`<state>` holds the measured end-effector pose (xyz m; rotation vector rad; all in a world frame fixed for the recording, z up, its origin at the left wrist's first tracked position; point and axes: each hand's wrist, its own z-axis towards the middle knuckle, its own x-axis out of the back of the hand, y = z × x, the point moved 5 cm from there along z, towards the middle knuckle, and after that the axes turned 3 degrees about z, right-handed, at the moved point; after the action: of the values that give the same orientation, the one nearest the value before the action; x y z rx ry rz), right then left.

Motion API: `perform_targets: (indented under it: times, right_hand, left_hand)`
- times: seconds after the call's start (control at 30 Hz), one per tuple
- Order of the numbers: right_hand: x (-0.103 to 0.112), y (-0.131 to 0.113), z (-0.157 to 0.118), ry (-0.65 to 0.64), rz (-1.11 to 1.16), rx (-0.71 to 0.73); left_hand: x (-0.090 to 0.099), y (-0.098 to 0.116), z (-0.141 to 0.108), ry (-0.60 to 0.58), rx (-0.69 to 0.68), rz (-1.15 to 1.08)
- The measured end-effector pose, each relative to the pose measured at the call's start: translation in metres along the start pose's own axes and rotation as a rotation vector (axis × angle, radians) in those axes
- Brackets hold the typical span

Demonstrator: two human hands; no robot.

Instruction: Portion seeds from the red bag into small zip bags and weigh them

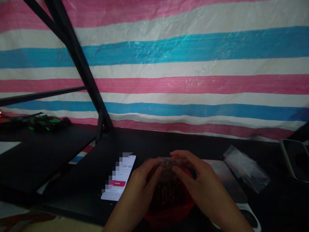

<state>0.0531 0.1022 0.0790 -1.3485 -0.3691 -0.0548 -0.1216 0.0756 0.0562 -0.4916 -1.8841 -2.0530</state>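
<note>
Over a red container (169, 217), my left hand (146, 178) and my right hand (196, 172) face each other with curved fingers. Between their fingertips is a small clear plastic bag (167, 163), pinched from both sides. Dim light hides whether anything is inside the bag. Small dark pieces (166, 193) fill the container below, too dark to name. To the right of my right hand lies what looks like a flat scale with a grey plate (229, 180) and a white base, partly covered by my forearm.
A lit phone (118, 180) lies left of my left hand. Several clear zip bags (246, 169) lie right of the scale, near a grey-framed device (295, 159). A black metal frame (82, 71) rises at left, with a green toy car (45, 122) behind. Striped sheeting (193, 67) hangs behind.
</note>
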Motion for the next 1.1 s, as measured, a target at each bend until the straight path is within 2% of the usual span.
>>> perform_targets:
  times: [0.2, 0.37, 0.5, 0.63, 0.73, 0.83, 0.97, 1.1]
  right_hand:
    - [0.002, 0.0, -0.002, -0.019, -0.012, 0.008]
    - [0.0, -0.011, -0.006, -0.097, -0.117, 0.002]
    - [-0.005, -0.017, -0.008, -0.132, -0.143, 0.014]
    - [-0.001, -0.008, -0.007, -0.061, -0.15, -0.039]
    - [0.0, 0.004, -0.005, -0.097, -0.21, -0.078]
    - [-0.003, 0.013, -0.001, -0.176, -0.256, -0.108]
    - [-0.004, 0.016, 0.001, -0.182, -0.272, -0.071]
    - [-0.003, 0.019, 0.001, -0.166, -0.326, -0.054]
  left_hand:
    - [0.003, -0.003, -0.002, -0.011, 0.018, -0.032]
    - [-0.001, 0.003, -0.004, -0.08, -0.044, -0.048]
    - [0.0, 0.005, -0.004, -0.067, -0.068, -0.031]
    - [0.003, 0.001, -0.003, -0.002, -0.036, -0.074]
    - [0.005, -0.001, -0.003, 0.046, -0.003, -0.092]
    - [0.0, 0.001, -0.004, -0.007, -0.006, -0.074]
    - [-0.004, 0.003, -0.003, -0.036, -0.044, -0.035]
    - [-0.002, -0.009, -0.003, -0.038, -0.009, 0.031]
